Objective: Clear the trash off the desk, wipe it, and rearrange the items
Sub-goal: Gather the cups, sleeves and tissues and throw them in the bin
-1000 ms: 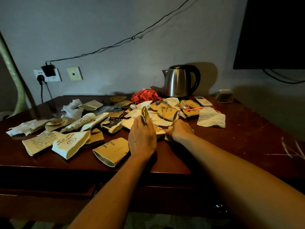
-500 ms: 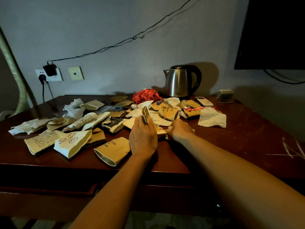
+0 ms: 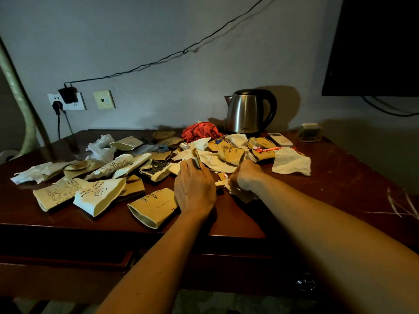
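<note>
Dark wood desk (image 3: 340, 177) fills the room's lower half, w/ a black TV (image 3: 374, 41) on the wall at 2 o'clock. Trash (image 3: 158, 164) – squashed paper cups, sleeves, crumpled tissues – is spread across the desk from 9 o'clock thru the centre to abt 1 o'clock. Steel kettle (image 3: 247, 112) stands upright at 12 o'clock at the back edge, a red cloth (image 3: 199, 131) bunched just beside it at its 9. One tissue (image 3: 291, 162) lies flat at the heap's 3 o'clock side. A tan cup (image 3: 152, 206) lies on its side near the front edge, just beside the left hand (image 3: 195, 189) at its 9. That hand sits palm-down mid-desk, fingers curled round a flattened cup piece (image 3: 196, 157) that sticks up at its 12. Right hand (image 3: 246, 177), at 3 o'clock of the left and near it, is fisted around crumpled white paper (image 3: 235, 189). Small white remote (image 3: 280, 139) lies at the kettle's 4 o'clock.
</note>
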Action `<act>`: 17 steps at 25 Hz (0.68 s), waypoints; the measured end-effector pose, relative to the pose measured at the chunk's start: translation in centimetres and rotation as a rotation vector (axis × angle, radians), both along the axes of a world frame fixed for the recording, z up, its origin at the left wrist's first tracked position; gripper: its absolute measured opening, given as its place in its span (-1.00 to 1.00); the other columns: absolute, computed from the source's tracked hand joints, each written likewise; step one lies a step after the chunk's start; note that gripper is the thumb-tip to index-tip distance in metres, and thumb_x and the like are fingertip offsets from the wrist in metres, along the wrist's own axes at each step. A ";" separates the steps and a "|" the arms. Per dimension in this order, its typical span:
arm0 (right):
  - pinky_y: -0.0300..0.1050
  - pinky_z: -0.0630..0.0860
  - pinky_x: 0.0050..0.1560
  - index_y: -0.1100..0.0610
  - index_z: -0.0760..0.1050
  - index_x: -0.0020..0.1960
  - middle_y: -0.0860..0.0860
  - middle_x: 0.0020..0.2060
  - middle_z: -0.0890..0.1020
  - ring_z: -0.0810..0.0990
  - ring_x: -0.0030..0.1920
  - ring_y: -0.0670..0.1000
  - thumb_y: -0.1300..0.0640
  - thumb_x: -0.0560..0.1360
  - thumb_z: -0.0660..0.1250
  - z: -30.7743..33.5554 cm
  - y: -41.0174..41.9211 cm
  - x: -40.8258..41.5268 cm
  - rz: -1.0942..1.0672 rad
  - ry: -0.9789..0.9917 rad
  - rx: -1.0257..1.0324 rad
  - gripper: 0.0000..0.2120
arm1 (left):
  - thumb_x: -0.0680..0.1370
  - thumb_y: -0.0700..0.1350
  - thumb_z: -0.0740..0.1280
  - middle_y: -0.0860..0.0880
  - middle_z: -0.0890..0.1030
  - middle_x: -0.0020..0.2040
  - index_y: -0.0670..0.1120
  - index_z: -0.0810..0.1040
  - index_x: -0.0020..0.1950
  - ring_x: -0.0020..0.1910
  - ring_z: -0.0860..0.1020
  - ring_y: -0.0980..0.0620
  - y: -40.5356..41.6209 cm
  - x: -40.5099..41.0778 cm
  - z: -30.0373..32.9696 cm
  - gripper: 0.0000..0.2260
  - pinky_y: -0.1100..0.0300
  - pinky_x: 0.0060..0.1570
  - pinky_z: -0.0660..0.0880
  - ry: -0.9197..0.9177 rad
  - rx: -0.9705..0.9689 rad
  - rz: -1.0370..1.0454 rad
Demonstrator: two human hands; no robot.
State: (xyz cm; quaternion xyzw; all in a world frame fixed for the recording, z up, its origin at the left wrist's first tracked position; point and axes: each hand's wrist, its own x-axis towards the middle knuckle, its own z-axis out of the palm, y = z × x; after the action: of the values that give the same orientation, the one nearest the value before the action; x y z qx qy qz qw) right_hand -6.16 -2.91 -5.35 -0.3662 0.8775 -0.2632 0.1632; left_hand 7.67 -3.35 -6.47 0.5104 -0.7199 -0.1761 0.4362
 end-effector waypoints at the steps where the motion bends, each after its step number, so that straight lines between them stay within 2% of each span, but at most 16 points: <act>1: 0.14 0.53 0.16 0.17 0.53 0.08 0.10 0.05 0.60 0.55 0.12 0.17 0.10 0.43 0.46 -0.3 -0.2 0.0 -0.008 -0.024 -0.022 -0.72 | 0.68 0.04 0.05 0.02 0.41 -0.04 -0.03 0.43 0.12 -0.12 0.42 0.07 0.0 0.0 0.0 -0.77 0.11 -0.03 0.42 0.000 -0.002 0.001; 6: 0.07 0.55 0.13 0.14 0.58 0.11 0.11 0.05 0.61 0.56 0.12 0.12 0.12 0.41 0.50 -0.4 -0.2 -0.7 -0.072 -0.242 -0.163 -0.70 | 0.68 0.04 0.04 0.01 0.41 -0.03 -0.03 0.43 0.09 -0.11 0.43 0.06 -0.1 0.0 -0.1 -0.77 0.08 -0.01 0.44 -0.004 -0.002 0.008; 9: 0.04 0.55 0.15 0.12 0.55 0.18 0.09 0.11 0.61 0.54 0.15 0.10 0.07 0.38 0.55 -0.4 -0.6 -0.9 -0.161 -0.350 -0.314 -0.58 | 0.68 0.04 0.05 0.01 0.42 -0.02 -0.03 0.44 0.10 -0.10 0.44 0.04 -0.2 0.0 -0.1 -0.77 0.05 0.01 0.46 0.005 0.005 0.008; 11: 0.06 0.48 0.23 0.12 0.55 0.15 0.09 0.18 0.58 0.50 0.24 0.13 -0.04 0.32 0.58 -0.9 -1.1 -0.2 -0.185 -0.241 -0.247 -0.51 | 0.68 0.04 0.05 0.00 0.42 -0.01 -0.04 0.44 0.11 -0.11 0.44 0.04 -0.2 0.0 -0.2 -0.77 0.06 0.00 0.45 0.006 0.002 0.005; 14: 0.06 0.32 0.25 0.07 0.55 0.14 0.06 0.13 0.59 0.46 0.28 0.14 -0.16 0.32 0.54 -1.4 -1.4 0.8 -0.139 -0.029 -0.086 -0.51 | 0.68 0.03 0.04 0.00 0.42 0.00 -0.05 0.43 0.13 -0.10 0.43 0.05 -0.2 0.0 -0.2 -0.76 0.09 -0.02 0.41 -0.003 0.003 -0.001; 17: 0.09 0.32 0.29 0.07 0.55 0.13 0.08 0.13 0.59 0.46 0.27 0.16 -0.12 0.35 0.53 -1.1 -1.7 0.6 -0.121 -0.039 -0.064 -0.55 | 0.68 0.04 0.03 -0.01 0.43 0.02 -0.06 0.44 0.14 -0.09 0.43 0.05 -0.4 0.0 -0.2 -0.74 0.07 -0.01 0.43 -0.007 0.003 -0.007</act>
State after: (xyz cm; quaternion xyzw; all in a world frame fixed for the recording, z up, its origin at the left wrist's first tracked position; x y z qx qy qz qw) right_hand -5.59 -4.57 -6.43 -0.3123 0.8858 -0.3075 0.1524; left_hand 7.72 -3.75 -6.69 0.5092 -0.7228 -0.1769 0.4323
